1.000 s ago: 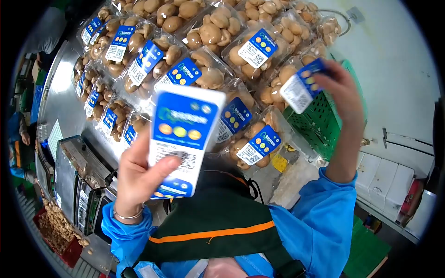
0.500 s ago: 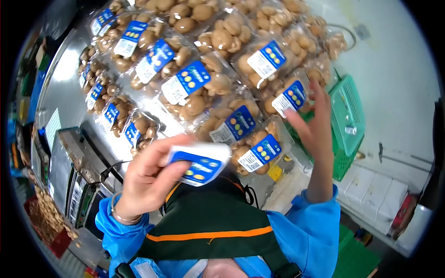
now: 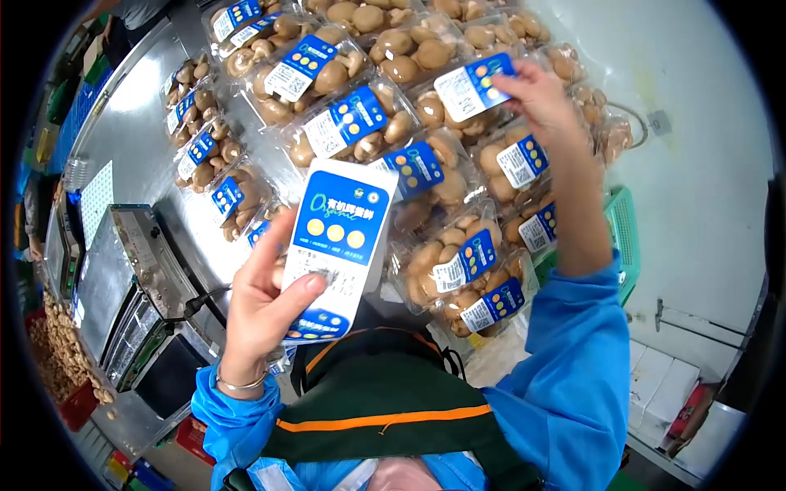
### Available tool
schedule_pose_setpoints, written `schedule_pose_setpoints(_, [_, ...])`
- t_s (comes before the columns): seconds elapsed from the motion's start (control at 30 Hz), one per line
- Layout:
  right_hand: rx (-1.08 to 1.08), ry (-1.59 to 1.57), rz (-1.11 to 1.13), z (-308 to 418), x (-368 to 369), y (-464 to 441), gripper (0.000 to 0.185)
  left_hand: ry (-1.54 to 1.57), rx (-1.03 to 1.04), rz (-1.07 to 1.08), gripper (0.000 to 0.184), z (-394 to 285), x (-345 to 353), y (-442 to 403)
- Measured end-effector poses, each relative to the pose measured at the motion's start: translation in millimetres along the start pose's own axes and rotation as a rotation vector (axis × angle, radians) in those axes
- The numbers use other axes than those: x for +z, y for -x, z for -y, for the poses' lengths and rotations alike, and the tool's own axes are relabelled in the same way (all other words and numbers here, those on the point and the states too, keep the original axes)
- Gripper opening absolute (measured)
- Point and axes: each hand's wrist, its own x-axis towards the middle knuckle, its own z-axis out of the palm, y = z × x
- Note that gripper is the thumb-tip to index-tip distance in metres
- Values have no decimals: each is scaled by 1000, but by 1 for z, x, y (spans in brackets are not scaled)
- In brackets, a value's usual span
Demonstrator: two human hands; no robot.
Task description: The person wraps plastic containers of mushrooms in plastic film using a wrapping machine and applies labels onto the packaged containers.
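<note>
Pinching a single blue-and-white label [image 3: 468,88] between the fingers of the right hand [image 3: 539,100], over a clear-wrapped pack [image 3: 471,128] of brown mushrooms [image 3: 430,109]; impossible to tell whether touching. Clasping a label stack [image 3: 342,217] between thumb and fingers of the left hand [image 3: 260,304]. With more mushroom-filled packs [image 3: 432,245] around, many labelled, on the metal tabletop [image 3: 135,131]; with a red crate [image 3: 80,407] at lower left, heaped with loose tan pieces [image 3: 61,348].

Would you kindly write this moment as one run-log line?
left hand: holds label stack | right hand: holds single label at mushroom pack, contact unclear | nearby: other labelled packs, green basket
</note>
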Motion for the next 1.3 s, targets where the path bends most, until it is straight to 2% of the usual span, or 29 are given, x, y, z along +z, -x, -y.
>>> schedule_pose_setpoints(0.07, [144, 45, -25, -51, 0, -36, 30, 131, 111, 79, 67, -13, -5, 0])
schedule_pose_setpoints(0.13, [16, 309, -236, -68, 15, -35, 45, 191, 220, -3, 68, -12, -9, 2])
schedule_pose_setpoints(0.17, [-142, 432, -352, -68, 22, -27, 51, 122, 184, -12, 65, -9, -19, 9])
schedule_pose_setpoints(0.23, [-470, 671, -578, -57, 35, -7, 64, 31, 130, 40, 40, -6, -32, 13])
schedule_pose_setpoints(0.3, [-590, 1061, -468, -56, 33, -1, 69, 32, 160, 140, 21, -2, -39, 9])
schedule_pose_setpoints(0.33, [-648, 1251, -407, -51, 37, 6, 72, -51, 237, 176, 29, -1, -34, 3])
schedule_pose_setpoints(0.37, [-431, 1196, -329, -39, 40, 14, 68, 41, 172, 127, 34, -11, -18, 0])
schedule_pose_setpoints(0.4, [-435, 1104, -332, -22, 47, 27, 65, 133, 112, 81, 39, -23, -2, -2])
schedule_pose_setpoints(0.43, [-451, 1015, -334, -4, 54, 38, 62, -9, 211, 155, 47, -17, -6, -6])
schedule_pose_setpoints(0.47, [-469, 926, -327, 18, 62, 52, 60, -160, 254, 131, 38, -17, -4, -9])
schedule_pose_setpoints(0.53, [-351, 236, 299, 85, 92, 112, 48, -414, 356, 260, 26, -25, -7, -17])
schedule_pose_setpoints(0.57, [-362, 215, 468, 102, 105, 132, 42, -467, 416, 145, 10, -26, 3, -18])
schedule_pose_setpoints(0.6, [-375, 197, 636, 110, 112, 142, 38, -548, 557, 190, 14, -25, 3, -24])
schedule_pose_setpoints(0.67, [-611, 388, 565, 105, 113, 134, 33, -598, 472, 313, 14, -30, 0, -27])
schedule_pose_setpoints(0.73, [-579, 509, 372, 111, 106, 122, 22, -642, 164, 346, 24, -10, -11, -29])
schedule_pose_setpoints(0.77, [-437, 303, 203, 114, 101, 106, 13, -679, 92, 288, 24, 3, -23, -25])
schedule_pose_setpoints(0.8, [-395, 524, -4, 114, 79, 74, 14, -717, 19, 231, 25, 13, -33, -21])
schedule_pose_setpoints(0.83, [-318, 288, -42, 106, 71, 39, 18, -426, -17, 78, 25, 17, -37, -18])
schedule_pose_setpoints(0.87, [-258, 44, -95, 98, 64, 4, 23, -219, -220, 29, 23, 0, -43, -17])
schedule_pose_setpoints(0.93, [-47, 26, -90, 62, 60, -66, 27, -18, -48, 24, 33, -26, -48, -22])
schedule_pose_setpoints(0.97, [59, 17, -87, 44, 58, -102, 29, 60, 83, -17, 46, -36, -42, -26])
schedule_pose_setpoints(1.0, [79, -196, -85, 16, 66, -118, 26, 137, 216, -57, 61, -46, -37, -28])
schedule_pose_setpoints(1.03, [161, 70, -164, 1, 71, -136, 25, 148, 210, 11, 70, -56, -40, -25])
schedule_pose_setpoints(1.1, [111, 142, -180, 0, 79, -131, 33, 173, 319, 42, 82, -55, -44, -21])
schedule_pose_setpoints(1.13, [63, 267, -194, 9, 84, -120, 39, 83, 362, -74, 71, -45, -49, -18])
schedule_pose_setpoints(1.2, [-306, 751, -499, 11, 93, -99, 48, -214, 290, 81, 52, -36, -75, -11])
schedule_pose_setpoints(1.23, [-502, 990, -648, 11, 96, -91, 52, -52, 236, 101, 36, -31, -74, -11])
schedule_pose_setpoints(1.27, [-545, 1138, -523, 9, 98, -88, 56, -71, 220, 208, 34, -26, -81, -16])
schedule_pose_setpoints(1.3, [-586, 1281, -395, 3, 100, -86, 61, -65, 228, 153, 34, -24, -76, -22])
